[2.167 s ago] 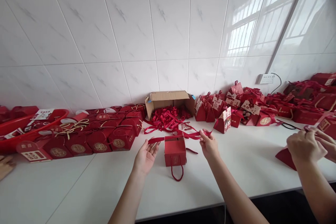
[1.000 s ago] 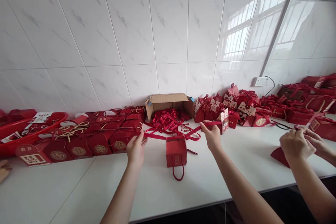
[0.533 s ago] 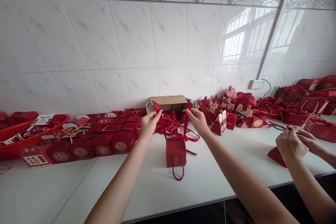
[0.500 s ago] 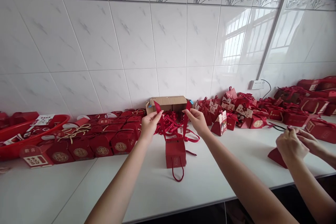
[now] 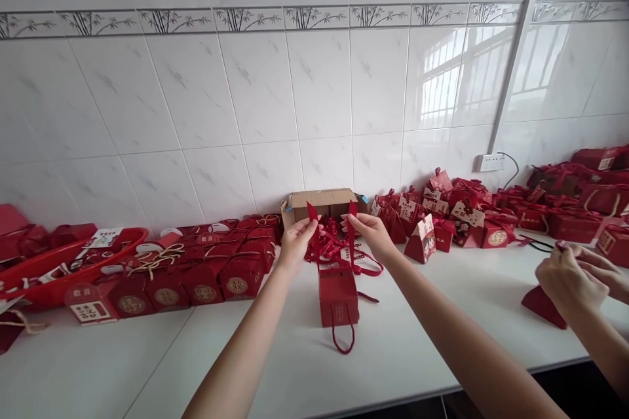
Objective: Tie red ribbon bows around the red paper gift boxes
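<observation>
A small red gift box (image 5: 339, 296) with a cord handle stands on the white counter (image 5: 304, 366). A red ribbon (image 5: 314, 236) runs under or around the box and rises on both sides. My left hand (image 5: 295, 241) pinches the ribbon's left end above the box. My right hand (image 5: 372, 234) pinches the right end. Both ends point upward, close together.
Behind the box lies an open cardboard carton (image 5: 322, 204) full of red ribbons. Rows of red gift boxes (image 5: 196, 272) and a red tray (image 5: 63, 268) fill the left; piled red boxes (image 5: 457, 209) fill the right. Another person's hands (image 5: 574, 275) work on a red box at far right.
My hands first held the ribbon stretched wide to both sides of the box, then lifted both ends up and brought them together above it. The view tilted upward slightly.
</observation>
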`<state>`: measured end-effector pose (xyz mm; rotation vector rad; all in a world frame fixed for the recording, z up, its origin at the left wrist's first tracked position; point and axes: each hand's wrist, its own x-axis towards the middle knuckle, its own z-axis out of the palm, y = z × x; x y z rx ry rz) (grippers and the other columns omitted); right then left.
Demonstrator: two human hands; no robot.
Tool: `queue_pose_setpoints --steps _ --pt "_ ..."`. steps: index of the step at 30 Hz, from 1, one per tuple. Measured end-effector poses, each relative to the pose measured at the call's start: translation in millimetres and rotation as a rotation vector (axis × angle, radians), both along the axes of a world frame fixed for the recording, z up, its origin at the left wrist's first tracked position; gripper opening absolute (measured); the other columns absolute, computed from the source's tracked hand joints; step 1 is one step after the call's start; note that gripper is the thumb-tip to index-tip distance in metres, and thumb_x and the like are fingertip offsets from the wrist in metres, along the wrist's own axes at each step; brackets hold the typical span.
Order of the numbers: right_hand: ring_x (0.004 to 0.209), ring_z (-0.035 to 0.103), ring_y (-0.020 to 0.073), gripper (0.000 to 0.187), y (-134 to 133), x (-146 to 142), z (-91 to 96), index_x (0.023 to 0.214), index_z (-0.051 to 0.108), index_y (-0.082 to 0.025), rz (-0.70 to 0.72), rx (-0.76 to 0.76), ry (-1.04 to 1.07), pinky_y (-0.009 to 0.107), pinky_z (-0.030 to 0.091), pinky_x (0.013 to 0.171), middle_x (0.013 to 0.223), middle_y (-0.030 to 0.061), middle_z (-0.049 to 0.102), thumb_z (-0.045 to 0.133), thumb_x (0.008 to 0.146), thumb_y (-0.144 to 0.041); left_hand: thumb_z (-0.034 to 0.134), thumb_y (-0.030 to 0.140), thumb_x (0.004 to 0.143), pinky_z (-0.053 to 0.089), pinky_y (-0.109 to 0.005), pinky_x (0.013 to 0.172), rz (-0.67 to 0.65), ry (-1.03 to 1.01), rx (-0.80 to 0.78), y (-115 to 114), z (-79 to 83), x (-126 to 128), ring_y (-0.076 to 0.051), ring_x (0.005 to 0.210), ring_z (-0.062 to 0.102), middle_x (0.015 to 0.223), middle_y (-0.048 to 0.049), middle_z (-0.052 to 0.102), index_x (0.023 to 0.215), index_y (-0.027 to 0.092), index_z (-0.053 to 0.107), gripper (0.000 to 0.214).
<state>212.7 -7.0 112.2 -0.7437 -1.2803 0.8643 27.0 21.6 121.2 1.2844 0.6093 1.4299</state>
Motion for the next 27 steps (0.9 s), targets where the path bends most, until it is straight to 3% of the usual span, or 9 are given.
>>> queue_pose_setpoints --steps 5,10,15,21,27 --pt "0.064 0.062 0.0160 0.035 0.0 -6.4 2.7 0.087 0.070 -0.019 0.027 -0.014 0.030 0.030 0.049 0.066 0.070 0.0025 0.067 0.069 0.072 -0.050 0.082 0.032 0.061 0.051 -0.026 0.067 -0.080 0.040 0.045 -2.2 3.7 2.6 -0.013 0.060 0.064 0.063 0.0005 0.066 0.078 0.017 0.065 0.028" --pt "0.053 0.055 0.0119 0.027 -9.7 -13.6 12.6 0.084 0.070 -0.018 0.103 -0.006 -0.047 0.024 0.043 0.052 0.062 0.0001 0.063 0.069 0.073 -0.043 0.084 0.025 0.057 0.049 -0.025 0.060 -0.189 0.170 0.041 -5.8 15.0 7.4 -0.016 0.056 0.065 0.059 0.0019 0.065 0.072 0.019 0.052 0.036" --pt "0.067 0.060 0.0136 0.024 -19.3 -15.9 13.9 0.089 0.072 -0.020 0.197 0.043 -0.159 0.025 0.047 0.063 0.076 0.0016 0.068 0.064 0.078 -0.039 0.084 0.022 0.056 0.048 -0.025 0.058 -0.223 0.277 0.027 -3.3 21.6 8.1 -0.017 0.057 0.065 0.063 0.0004 0.067 0.081 0.020 0.051 0.041" --pt "0.073 0.064 0.0167 0.029 -10.4 -8.8 4.3 0.093 0.071 -0.021 0.179 0.149 -0.277 0.031 0.052 0.069 0.079 0.0033 0.068 0.055 0.086 -0.044 0.077 0.020 0.064 0.048 -0.028 0.068 -0.292 0.351 -0.017 -3.6 23.9 -0.7 -0.018 0.071 0.067 0.075 -0.0028 0.068 0.101 0.018 0.056 0.042" --pt "0.086 0.063 0.0203 0.018 -5.8 -3.8 4.1 0.087 0.075 -0.023 0.118 0.327 -0.514 0.035 0.051 0.082 0.090 0.0066 0.069 0.060 0.083 -0.032 0.066 0.015 0.067 0.047 -0.027 0.060 -0.306 0.375 -0.097 -0.2 21.7 -8.7 -0.015 0.067 0.062 0.074 -0.0015 0.063 0.101 0.015 0.058 0.034"
